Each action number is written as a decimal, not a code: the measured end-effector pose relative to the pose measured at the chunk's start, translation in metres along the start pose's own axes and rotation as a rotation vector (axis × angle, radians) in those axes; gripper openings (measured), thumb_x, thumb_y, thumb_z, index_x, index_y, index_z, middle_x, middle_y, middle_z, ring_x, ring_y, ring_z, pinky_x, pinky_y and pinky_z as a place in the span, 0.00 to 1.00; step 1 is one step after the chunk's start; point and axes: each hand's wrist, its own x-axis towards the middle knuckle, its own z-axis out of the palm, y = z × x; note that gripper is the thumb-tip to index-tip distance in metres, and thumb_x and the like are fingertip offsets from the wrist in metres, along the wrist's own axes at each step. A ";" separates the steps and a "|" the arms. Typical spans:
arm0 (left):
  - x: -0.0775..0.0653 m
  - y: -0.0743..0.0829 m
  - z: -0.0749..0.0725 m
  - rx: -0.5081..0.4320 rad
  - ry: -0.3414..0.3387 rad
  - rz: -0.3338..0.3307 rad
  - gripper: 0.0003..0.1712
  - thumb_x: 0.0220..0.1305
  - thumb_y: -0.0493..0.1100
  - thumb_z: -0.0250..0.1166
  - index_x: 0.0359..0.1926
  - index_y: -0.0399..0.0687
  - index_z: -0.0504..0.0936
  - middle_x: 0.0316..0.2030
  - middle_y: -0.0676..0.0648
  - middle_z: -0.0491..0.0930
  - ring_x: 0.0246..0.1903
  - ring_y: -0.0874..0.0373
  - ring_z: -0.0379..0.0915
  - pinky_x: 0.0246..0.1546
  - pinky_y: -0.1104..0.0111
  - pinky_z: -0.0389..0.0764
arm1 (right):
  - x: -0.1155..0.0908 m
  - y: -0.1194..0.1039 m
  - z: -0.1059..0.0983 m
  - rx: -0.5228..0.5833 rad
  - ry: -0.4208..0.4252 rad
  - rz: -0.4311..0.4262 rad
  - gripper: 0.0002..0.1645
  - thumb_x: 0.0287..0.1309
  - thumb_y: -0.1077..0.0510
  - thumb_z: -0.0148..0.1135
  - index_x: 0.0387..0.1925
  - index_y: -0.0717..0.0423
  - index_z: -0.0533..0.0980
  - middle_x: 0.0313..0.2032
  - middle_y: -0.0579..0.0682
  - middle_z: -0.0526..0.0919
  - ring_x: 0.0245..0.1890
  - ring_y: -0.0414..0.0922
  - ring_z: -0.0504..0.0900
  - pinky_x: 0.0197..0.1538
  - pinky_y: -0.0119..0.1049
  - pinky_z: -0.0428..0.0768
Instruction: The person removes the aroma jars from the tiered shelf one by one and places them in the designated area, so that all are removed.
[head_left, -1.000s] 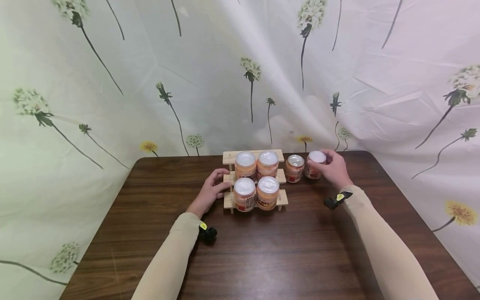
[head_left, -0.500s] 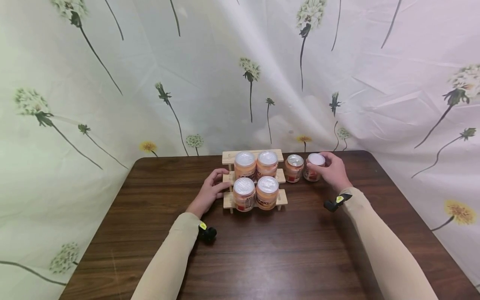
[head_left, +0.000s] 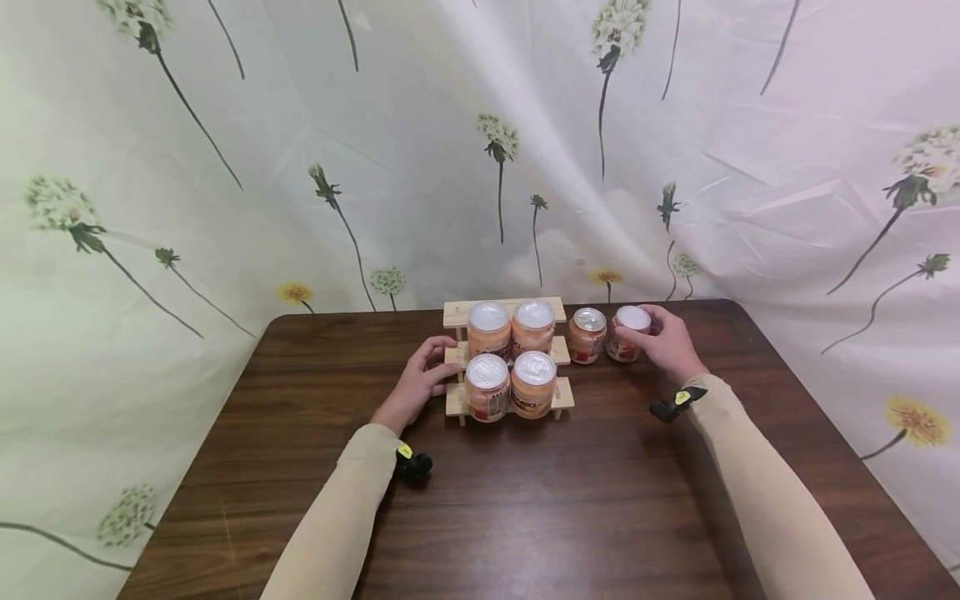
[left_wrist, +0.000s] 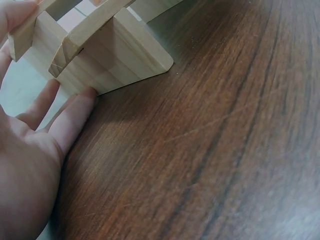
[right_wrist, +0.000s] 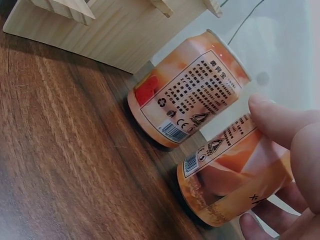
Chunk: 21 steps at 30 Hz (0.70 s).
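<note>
My left hand holds the left end of a three-step wooden rack. In the left wrist view, its fingers meet the rack's side panel low down, close to the table. Two orange-pink cans stand on the front step and two more on the middle one, all with shiny round tops. Right of the rack, my right hand grips an orange can between thumb and fingers. That can stands beside another upright can with a printed label, the two close together.
The dark wood-grain table extends in front of the rack. Behind it hangs a pale cloth printed with dandelions. The rack's back step rises close to the table's far edge.
The can in my right hand has straightened and settled slightly leftward, next to the neighbouring can. My left hand and the rack keep their places.
</note>
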 end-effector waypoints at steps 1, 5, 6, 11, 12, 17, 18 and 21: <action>0.000 0.000 0.000 0.000 0.001 0.002 0.25 0.75 0.40 0.65 0.68 0.49 0.70 0.67 0.38 0.69 0.56 0.50 0.75 0.47 0.60 0.86 | 0.000 0.000 -0.001 -0.004 -0.008 0.000 0.44 0.62 0.43 0.76 0.69 0.63 0.70 0.65 0.65 0.76 0.63 0.59 0.76 0.61 0.46 0.75; 0.001 -0.001 0.000 -0.005 0.003 0.008 0.24 0.74 0.40 0.66 0.66 0.51 0.71 0.66 0.39 0.69 0.56 0.50 0.75 0.46 0.60 0.86 | 0.001 -0.001 -0.004 -0.044 -0.035 -0.011 0.47 0.63 0.43 0.75 0.71 0.64 0.67 0.66 0.67 0.74 0.65 0.62 0.75 0.64 0.55 0.75; 0.001 -0.001 0.000 -0.008 0.001 0.010 0.23 0.74 0.40 0.66 0.66 0.52 0.71 0.66 0.39 0.69 0.56 0.49 0.75 0.47 0.60 0.86 | 0.000 -0.003 -0.005 -0.063 -0.035 -0.019 0.48 0.63 0.43 0.75 0.72 0.64 0.65 0.67 0.67 0.73 0.65 0.62 0.74 0.65 0.57 0.74; 0.001 -0.001 0.000 -0.012 -0.003 0.009 0.23 0.74 0.41 0.66 0.65 0.53 0.71 0.67 0.39 0.69 0.58 0.48 0.75 0.48 0.59 0.86 | -0.004 -0.016 -0.008 -0.130 0.015 -0.092 0.52 0.63 0.43 0.75 0.76 0.63 0.61 0.70 0.70 0.71 0.68 0.64 0.73 0.68 0.59 0.71; 0.001 0.000 0.000 -0.011 -0.002 0.009 0.23 0.74 0.41 0.66 0.65 0.52 0.71 0.67 0.39 0.69 0.58 0.48 0.75 0.48 0.58 0.86 | -0.005 -0.021 -0.008 -0.129 0.030 -0.107 0.52 0.63 0.43 0.74 0.76 0.63 0.61 0.71 0.69 0.70 0.68 0.64 0.72 0.69 0.60 0.71; 0.001 0.001 -0.001 -0.009 -0.001 0.004 0.24 0.73 0.41 0.67 0.66 0.51 0.71 0.67 0.38 0.69 0.57 0.49 0.75 0.47 0.59 0.86 | -0.014 -0.050 -0.004 -0.116 0.077 -0.182 0.49 0.64 0.42 0.74 0.76 0.59 0.64 0.75 0.64 0.66 0.72 0.63 0.68 0.70 0.61 0.70; 0.001 0.000 -0.001 -0.009 -0.002 0.005 0.24 0.73 0.41 0.67 0.66 0.51 0.71 0.67 0.38 0.69 0.57 0.49 0.75 0.47 0.60 0.86 | -0.016 -0.056 -0.002 -0.111 0.077 -0.199 0.48 0.64 0.43 0.73 0.76 0.58 0.65 0.75 0.62 0.66 0.73 0.62 0.67 0.71 0.61 0.69; 0.000 -0.001 -0.001 -0.013 -0.001 0.005 0.24 0.73 0.41 0.67 0.66 0.51 0.71 0.67 0.38 0.68 0.57 0.49 0.75 0.47 0.60 0.86 | -0.020 -0.072 0.007 -0.090 0.066 -0.285 0.43 0.65 0.46 0.73 0.74 0.60 0.68 0.73 0.61 0.70 0.74 0.59 0.66 0.72 0.60 0.68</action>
